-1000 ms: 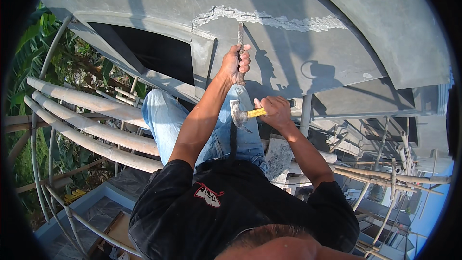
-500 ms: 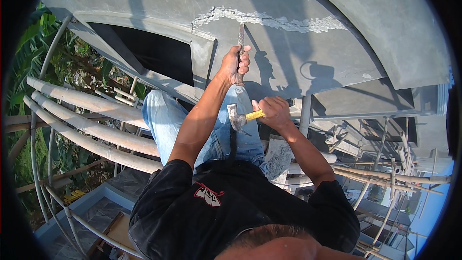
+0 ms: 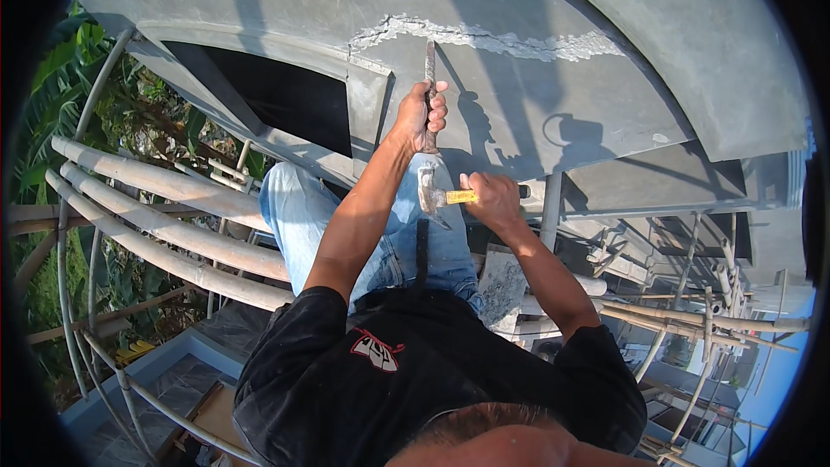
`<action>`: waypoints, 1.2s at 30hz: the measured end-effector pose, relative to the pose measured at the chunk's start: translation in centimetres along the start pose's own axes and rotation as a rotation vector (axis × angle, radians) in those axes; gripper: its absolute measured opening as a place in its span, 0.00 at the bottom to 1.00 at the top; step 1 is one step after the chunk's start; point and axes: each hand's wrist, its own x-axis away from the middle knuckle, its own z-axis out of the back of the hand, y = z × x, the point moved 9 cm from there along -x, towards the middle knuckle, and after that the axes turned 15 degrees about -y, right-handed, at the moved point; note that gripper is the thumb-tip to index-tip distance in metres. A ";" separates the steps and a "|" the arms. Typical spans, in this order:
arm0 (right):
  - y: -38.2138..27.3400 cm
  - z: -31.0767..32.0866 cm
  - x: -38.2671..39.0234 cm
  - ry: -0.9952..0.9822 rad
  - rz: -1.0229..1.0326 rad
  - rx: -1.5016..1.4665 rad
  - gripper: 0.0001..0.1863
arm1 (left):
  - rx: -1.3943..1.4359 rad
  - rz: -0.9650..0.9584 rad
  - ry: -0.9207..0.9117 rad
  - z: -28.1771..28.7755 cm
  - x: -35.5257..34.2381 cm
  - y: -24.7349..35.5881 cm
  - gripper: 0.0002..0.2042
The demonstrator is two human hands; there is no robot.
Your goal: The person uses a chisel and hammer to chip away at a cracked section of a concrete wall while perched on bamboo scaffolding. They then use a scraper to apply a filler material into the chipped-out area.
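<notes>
Grey plaster wall point(image 3: 333, 2) filled the top of my feed, sunlit and streaked with shadows, with a rough, pale groove point(image 3: 497, 39) chipped across it. Off to the left were some leafy green plants point(image 3: 52, 78), a dark opening point(image 3: 268, 99) in the wall, and a bunch of thick bamboo poles point(image 3: 173, 186) curving in toward the person's jeans point(image 3: 296, 207) (that bend is at least partly the fisheye, btw).

So, hands. From my end I had the left hand point(image 3: 419, 114) wrapped snugly around a long, worn chisel point(image 3: 430, 59), fingers curled right over the shaft. It stood pretty much upright in view, poking out above and below the fist, top end just under the groove. Couldn't tell whether the tip actually touched the plaster.

Right hand point(image 3: 494, 199) was lower and further right, balled tightly around the yellow handle of a claw hammer point(image 3: 429, 192), with the dark butt end sticking out past the fist. The hammer's head sat between the two hands, over the jeans and just below the chisel's bottom end. Whether those two touched, I honestly couldn't say from that angle.
</notes>
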 end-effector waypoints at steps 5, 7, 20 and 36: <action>-1.1 0.6 -0.3 0.035 0.051 0.025 0.15 | 0.004 -0.033 0.016 0.8 0.0 1.0 0.15; -1.2 0.7 -0.4 0.022 0.050 0.011 0.16 | 0.010 -0.032 0.003 1.2 -0.1 1.1 0.15; -1.8 1.3 -0.9 0.064 0.216 0.086 0.10 | 0.023 -0.001 0.023 1.0 -0.1 1.5 0.14; -0.7 1.2 -0.1 0.089 0.029 -0.087 0.17 | -0.181 -0.050 0.139 0.4 0.3 3.2 0.15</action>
